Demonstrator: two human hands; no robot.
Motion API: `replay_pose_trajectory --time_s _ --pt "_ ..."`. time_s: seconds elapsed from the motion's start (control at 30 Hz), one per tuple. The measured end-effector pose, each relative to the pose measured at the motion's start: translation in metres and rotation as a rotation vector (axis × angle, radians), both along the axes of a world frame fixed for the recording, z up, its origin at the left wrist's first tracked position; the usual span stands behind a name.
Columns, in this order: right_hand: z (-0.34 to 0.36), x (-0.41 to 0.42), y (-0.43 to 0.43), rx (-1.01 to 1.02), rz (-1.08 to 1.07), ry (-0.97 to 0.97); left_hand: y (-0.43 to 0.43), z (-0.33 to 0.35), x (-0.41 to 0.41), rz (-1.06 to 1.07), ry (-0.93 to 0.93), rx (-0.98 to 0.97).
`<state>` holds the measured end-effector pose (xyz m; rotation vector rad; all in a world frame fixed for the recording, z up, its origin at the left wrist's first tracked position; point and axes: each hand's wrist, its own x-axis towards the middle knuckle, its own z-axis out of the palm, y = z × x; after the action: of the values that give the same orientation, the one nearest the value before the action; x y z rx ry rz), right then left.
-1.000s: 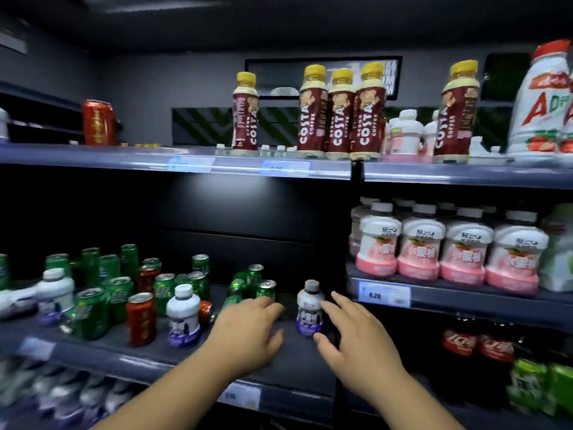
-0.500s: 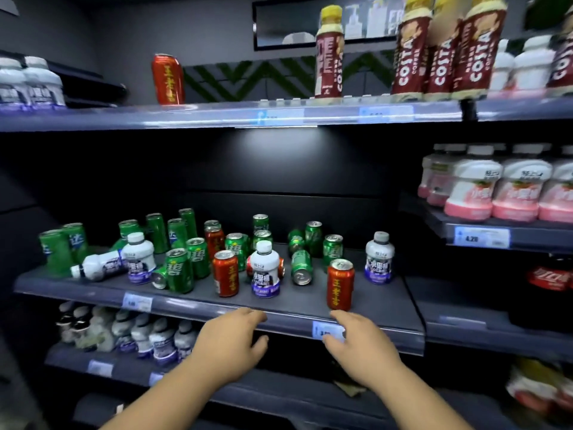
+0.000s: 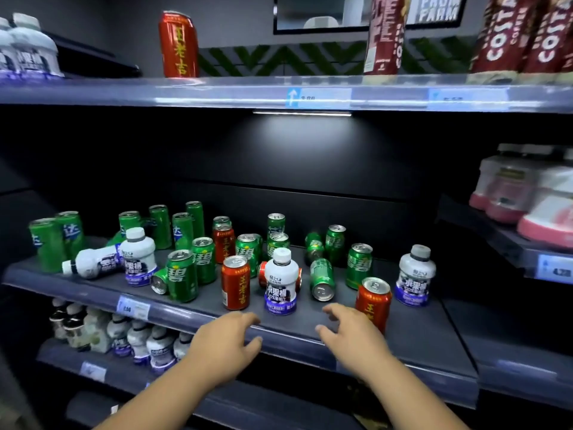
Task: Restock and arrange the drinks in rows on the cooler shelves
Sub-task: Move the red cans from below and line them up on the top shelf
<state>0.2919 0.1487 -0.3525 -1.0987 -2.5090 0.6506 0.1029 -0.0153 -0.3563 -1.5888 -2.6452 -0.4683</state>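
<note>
Our left grip (image 3: 226, 346) and right grip (image 3: 350, 339) hover spread and empty at the front edge of the dark grey metal shelf (image 3: 418, 333), so a hasty reach into the jumbled cans and bottles (image 3: 246, 252) could, we judge, knock the upright red metal can (image 3: 373, 301) just beside our right grip over the edge.

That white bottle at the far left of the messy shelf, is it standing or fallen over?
Fallen over: the white bottle lies on its side, cap pointing left.
</note>
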Motion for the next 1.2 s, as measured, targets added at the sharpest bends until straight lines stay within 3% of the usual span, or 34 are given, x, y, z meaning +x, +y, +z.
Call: replay_pose_trajectory --time_s 0.17,0.37,0.73,0.9,1.0,1.1,1.2 --pt "-0.006 -0.059 0.005 -0.143 0.085 0.153 0.012 -0.005 -0.041 0.098 -0.057 0.062" --pt "-0.009 -0.096 0.010 -0.032 0.005 0.277 0.025 -0.014 -0.097 0.203 -0.294 0.257" --pt "-0.031 -0.145 0.001 -0.163 -0.198 0.333 0.063 -0.019 -0.154 -0.067 -0.488 0.308" --pt "-0.046 -0.185 -0.003 -0.232 -0.118 0.439 0.047 -0.022 -0.176 -0.201 -0.493 0.295" --pt "-0.044 -0.194 0.010 -0.066 -0.295 0.508 0.042 -0.025 -0.188 -0.250 -0.503 0.310" --pt "-0.038 -0.192 0.029 0.094 -0.404 0.430 0.041 -0.029 -0.188 -0.283 -0.516 0.337" --pt "-0.034 -0.191 0.045 -0.019 -0.374 0.246 0.042 -0.030 -0.186 -0.283 -0.510 0.338"
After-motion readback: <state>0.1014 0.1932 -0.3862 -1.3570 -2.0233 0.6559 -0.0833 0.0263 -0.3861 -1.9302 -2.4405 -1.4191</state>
